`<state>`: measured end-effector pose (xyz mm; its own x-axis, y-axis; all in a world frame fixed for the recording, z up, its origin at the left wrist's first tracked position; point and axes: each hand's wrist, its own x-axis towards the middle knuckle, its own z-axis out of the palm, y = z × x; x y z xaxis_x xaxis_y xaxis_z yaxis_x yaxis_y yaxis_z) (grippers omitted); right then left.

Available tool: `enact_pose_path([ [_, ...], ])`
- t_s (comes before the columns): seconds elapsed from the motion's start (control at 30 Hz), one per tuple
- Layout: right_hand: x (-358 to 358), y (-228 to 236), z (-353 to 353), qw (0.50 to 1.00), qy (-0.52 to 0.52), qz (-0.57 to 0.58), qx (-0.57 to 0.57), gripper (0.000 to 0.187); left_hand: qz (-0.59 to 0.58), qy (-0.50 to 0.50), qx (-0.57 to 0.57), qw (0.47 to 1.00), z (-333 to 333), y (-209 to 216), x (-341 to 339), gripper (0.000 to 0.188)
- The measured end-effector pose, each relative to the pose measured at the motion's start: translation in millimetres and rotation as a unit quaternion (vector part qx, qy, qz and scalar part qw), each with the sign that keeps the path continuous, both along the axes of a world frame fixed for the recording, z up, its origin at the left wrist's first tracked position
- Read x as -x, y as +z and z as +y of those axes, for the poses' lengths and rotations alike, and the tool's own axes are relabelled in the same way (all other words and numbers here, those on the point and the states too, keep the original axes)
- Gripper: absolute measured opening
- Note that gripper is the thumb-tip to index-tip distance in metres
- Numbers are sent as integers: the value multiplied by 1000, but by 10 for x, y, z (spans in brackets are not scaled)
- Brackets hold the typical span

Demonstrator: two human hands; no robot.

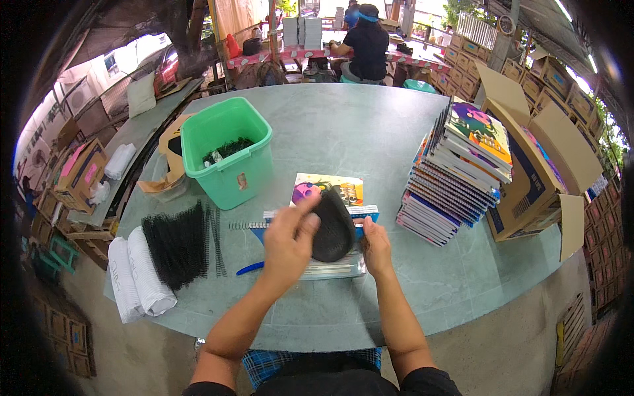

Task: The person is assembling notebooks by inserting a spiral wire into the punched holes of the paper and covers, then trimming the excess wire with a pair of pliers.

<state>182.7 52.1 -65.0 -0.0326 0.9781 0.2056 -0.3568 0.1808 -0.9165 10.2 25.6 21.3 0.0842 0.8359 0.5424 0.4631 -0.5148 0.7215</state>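
Observation:
A notebook with a colourful cover (360,191) lies before me, its white-and-blue bound edge toward me. A black spiral coil (246,226) sticks out from the left end of that edge. A dark, rounded pad like a slipper sole (333,228) stands in front of the notebook and hides its middle. My left hand (290,237) is beside the pad, blurred, so its grip on pad or coil is unclear. My right hand (376,247) pinches the notebook's right end. A blue curved handle (250,268) lies near my left wrist.
Left are loose black coils (177,244), white wrapped rolls (142,274) and a green bin (239,175) with black scraps. A tall stack of spiral notebooks (449,178) and an open carton (528,188) stand right. Another person (367,46) sits at a far table.

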Motion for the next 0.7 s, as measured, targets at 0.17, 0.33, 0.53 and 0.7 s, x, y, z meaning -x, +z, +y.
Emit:
enact_pose_path([
  [0.17,-55,69,-29,986,66,-127,-83,46,77,-153,113,979,-345,-738,-79,30],
  [0.33,43,65,-39,986,33,-86,-137,20,185,-50,-80,978,-418,-712,-43,28],
  [0.53,-67,103,-81,991,-12,-124,-52,19,221,-33,-204,953,74,-202,-326,23],
  [0.7,-145,-193,-90,994,-12,-101,-51,15,240,-88,-148,955,179,-292,-457,19],
])
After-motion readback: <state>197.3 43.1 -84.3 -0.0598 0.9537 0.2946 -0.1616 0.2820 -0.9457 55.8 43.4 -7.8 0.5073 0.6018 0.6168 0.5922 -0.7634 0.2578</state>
